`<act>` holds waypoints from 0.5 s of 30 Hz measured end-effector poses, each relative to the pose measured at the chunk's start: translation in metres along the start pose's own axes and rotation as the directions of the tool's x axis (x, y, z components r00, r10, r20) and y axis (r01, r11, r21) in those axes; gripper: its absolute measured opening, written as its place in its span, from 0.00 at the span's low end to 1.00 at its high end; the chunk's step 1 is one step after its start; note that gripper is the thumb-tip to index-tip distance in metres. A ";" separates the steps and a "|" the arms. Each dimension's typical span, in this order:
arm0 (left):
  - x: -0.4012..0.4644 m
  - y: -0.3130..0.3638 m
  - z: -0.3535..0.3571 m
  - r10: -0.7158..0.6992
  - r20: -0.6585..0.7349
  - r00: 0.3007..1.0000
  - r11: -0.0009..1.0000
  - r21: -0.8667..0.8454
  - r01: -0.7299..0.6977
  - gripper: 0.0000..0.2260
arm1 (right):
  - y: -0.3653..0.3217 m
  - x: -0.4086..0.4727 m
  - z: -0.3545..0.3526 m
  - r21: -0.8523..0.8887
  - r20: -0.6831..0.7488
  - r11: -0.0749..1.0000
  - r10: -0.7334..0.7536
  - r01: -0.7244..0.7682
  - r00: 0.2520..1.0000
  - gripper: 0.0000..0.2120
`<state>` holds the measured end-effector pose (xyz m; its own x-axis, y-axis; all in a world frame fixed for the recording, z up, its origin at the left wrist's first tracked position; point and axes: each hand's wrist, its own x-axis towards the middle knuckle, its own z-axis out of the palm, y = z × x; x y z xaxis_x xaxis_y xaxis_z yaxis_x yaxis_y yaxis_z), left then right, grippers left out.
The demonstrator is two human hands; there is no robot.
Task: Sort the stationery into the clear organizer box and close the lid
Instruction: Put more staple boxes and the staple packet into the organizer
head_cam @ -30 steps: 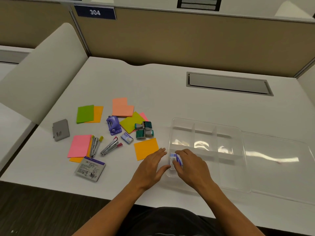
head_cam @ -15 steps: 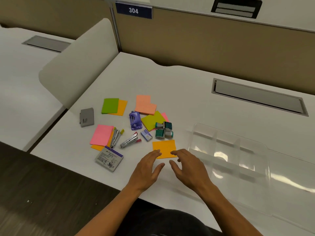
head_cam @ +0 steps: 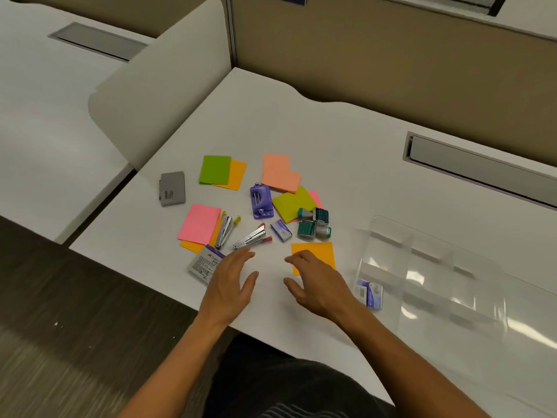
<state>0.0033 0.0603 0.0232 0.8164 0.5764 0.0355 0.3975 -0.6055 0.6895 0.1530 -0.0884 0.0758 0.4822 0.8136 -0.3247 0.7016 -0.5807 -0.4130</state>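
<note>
Now the staple boxes lie in the clear organizer box; both hands, left and right, have left it empty, fingers spread wide, nearing the scattered stationery.

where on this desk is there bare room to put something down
Bare desk runs behind the sticky notes up to the grey cable slot, and between the left hand and right hand. The clear organizer holds only a staple box. It is crowded around the purple hole punch and staplers.
</note>
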 end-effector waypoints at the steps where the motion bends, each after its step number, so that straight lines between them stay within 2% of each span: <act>1: 0.000 -0.007 -0.005 -0.004 -0.001 1.000 1.000 0.017 0.004 0.21 | -0.003 0.007 -0.001 -0.011 0.007 1.000 -0.004 0.004 1.000 0.26; 5: -0.003 -0.033 -0.018 -0.069 0.015 0.997 0.977 0.204 0.065 0.29 | -0.012 0.033 0.000 -0.066 -0.018 0.998 0.010 -0.011 1.000 0.27; 9: -0.006 -0.050 -0.022 -0.150 0.076 0.986 0.897 0.430 0.103 0.43 | -0.020 0.056 0.008 -0.249 -0.012 0.968 -0.030 0.026 0.999 0.26; 12: -0.006 -0.060 -0.023 -0.178 0.084 0.980 0.907 0.402 0.130 0.48 | -0.024 0.069 0.010 -0.281 -0.026 0.960 -0.002 -0.006 1.000 0.29; 15: -0.008 -0.063 -0.024 -0.184 0.093 0.979 0.934 0.326 0.145 0.45 | -0.025 0.080 0.009 -0.251 -0.085 0.964 0.064 -0.083 0.994 0.32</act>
<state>-0.0380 0.1074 -0.0035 0.7645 0.6247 -0.1591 0.6262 -0.6610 0.4134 0.1694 -0.0089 0.0519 0.5689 0.7744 -0.2769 0.7680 -0.6207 -0.1578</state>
